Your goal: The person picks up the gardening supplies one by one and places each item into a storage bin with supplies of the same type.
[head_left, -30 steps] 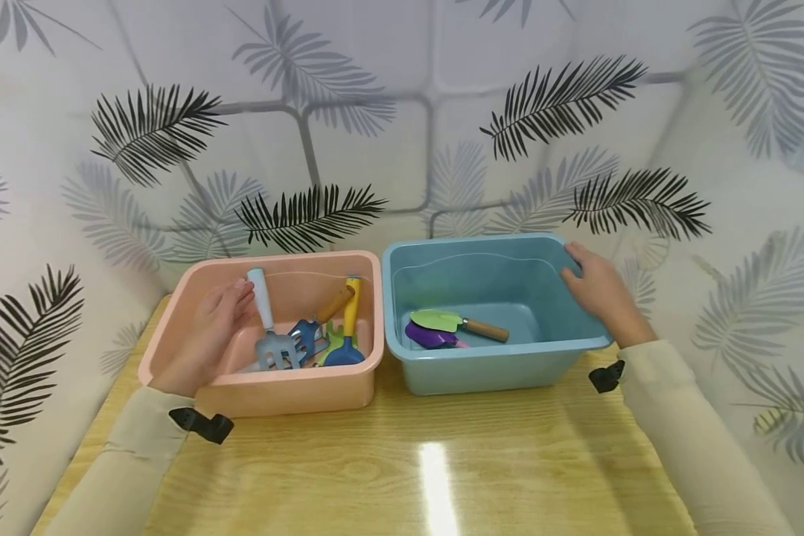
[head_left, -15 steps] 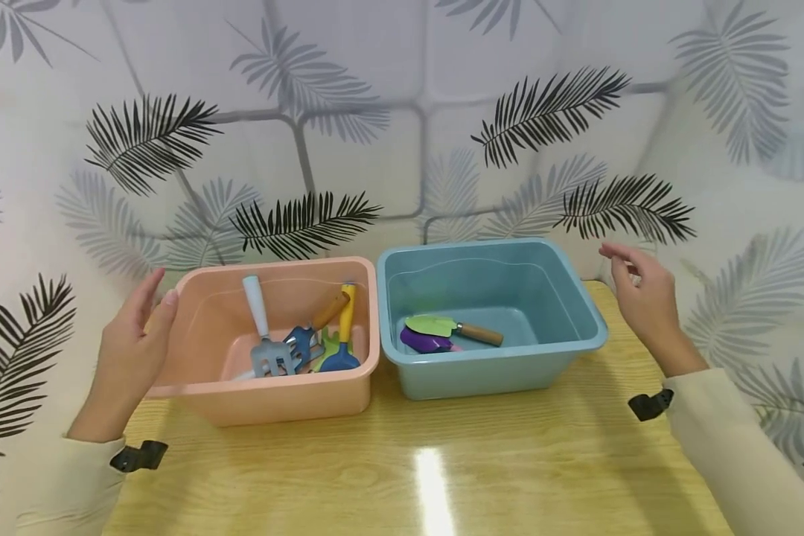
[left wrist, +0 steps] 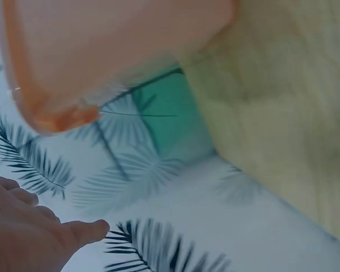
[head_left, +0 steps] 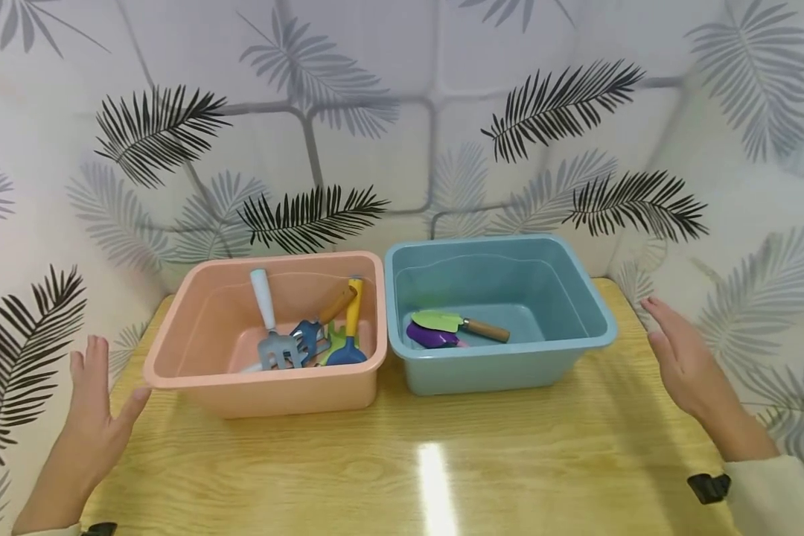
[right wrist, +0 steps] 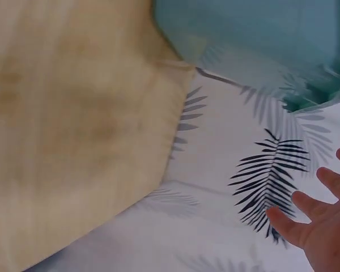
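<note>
In the head view my left hand [head_left: 88,428] is at the lower left with fingers spread, apart from the pink bin [head_left: 295,391] to its right. My right hand [head_left: 700,372] hovers off the right side of the blue bin [head_left: 502,368], fingers straight and holding nothing. Inside the pink bin lie a grey garden fork [head_left: 278,348] with a pale blue handle, a blue fork [head_left: 308,335] with a wooden handle, a green tool [head_left: 335,339] and a blue trowel [head_left: 345,353] with a yellow handle. The blue bin holds a green trowel [head_left: 437,321] with a wooden handle, over a purple scoop [head_left: 431,336].
Both bins stand side by side on a wooden table [head_left: 321,476], close to a leaf-patterned curtain [head_left: 442,112]. A bright reflection lies on the table's front part. In the left wrist view a green patch [left wrist: 173,119] shows past the table edge.
Both hands have drawn away from the bins, the left down and leftward from over the pink bin, the right off the blue bin's rim and outward. The bins and tools look unmoved.
</note>
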Demonstrator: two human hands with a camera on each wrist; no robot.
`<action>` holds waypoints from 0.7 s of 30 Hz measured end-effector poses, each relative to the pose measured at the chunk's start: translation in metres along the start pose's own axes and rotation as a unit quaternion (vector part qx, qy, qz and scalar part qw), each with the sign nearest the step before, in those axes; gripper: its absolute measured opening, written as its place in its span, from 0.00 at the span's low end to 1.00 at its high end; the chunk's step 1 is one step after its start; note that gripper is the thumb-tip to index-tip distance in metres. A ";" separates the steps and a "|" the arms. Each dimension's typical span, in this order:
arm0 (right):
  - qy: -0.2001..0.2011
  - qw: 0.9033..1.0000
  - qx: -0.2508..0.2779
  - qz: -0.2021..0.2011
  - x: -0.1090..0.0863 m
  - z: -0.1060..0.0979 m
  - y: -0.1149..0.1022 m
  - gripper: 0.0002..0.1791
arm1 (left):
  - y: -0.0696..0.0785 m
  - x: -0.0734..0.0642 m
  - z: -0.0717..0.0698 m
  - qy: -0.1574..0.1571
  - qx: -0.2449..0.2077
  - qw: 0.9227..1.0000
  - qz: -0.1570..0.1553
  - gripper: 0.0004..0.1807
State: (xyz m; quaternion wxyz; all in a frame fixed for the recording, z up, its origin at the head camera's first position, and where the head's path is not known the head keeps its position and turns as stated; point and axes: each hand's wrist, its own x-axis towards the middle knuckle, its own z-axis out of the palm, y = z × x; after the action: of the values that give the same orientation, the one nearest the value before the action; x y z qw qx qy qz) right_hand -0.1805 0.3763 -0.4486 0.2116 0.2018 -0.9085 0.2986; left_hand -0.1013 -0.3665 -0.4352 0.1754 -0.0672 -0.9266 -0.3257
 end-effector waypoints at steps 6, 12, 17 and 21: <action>-0.085 0.994 -0.014 0.066 -0.030 0.016 0.009 0.31 | -0.020 -0.024 0.021 -0.013 0.081 0.996 -0.021 0.48; -0.143 0.980 -0.044 0.133 -0.045 0.043 0.011 0.44 | -0.025 -0.042 0.047 -0.052 0.130 0.989 -0.046 0.50; -0.163 0.972 -0.063 0.154 -0.058 0.058 0.006 0.48 | -0.029 -0.058 0.068 -0.073 0.161 0.982 -0.066 0.52; -0.151 0.974 -0.095 0.139 -0.068 0.071 0.002 0.49 | -0.032 -0.071 0.080 -0.087 0.176 0.977 -0.080 0.51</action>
State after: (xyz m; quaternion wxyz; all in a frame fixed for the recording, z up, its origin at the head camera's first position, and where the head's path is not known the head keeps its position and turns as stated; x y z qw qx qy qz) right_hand -0.1438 0.3498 -0.5363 0.0463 0.0954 -0.9734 0.2031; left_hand -0.0651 -0.3420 -0.5378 0.0770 0.0109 -0.9834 -0.1637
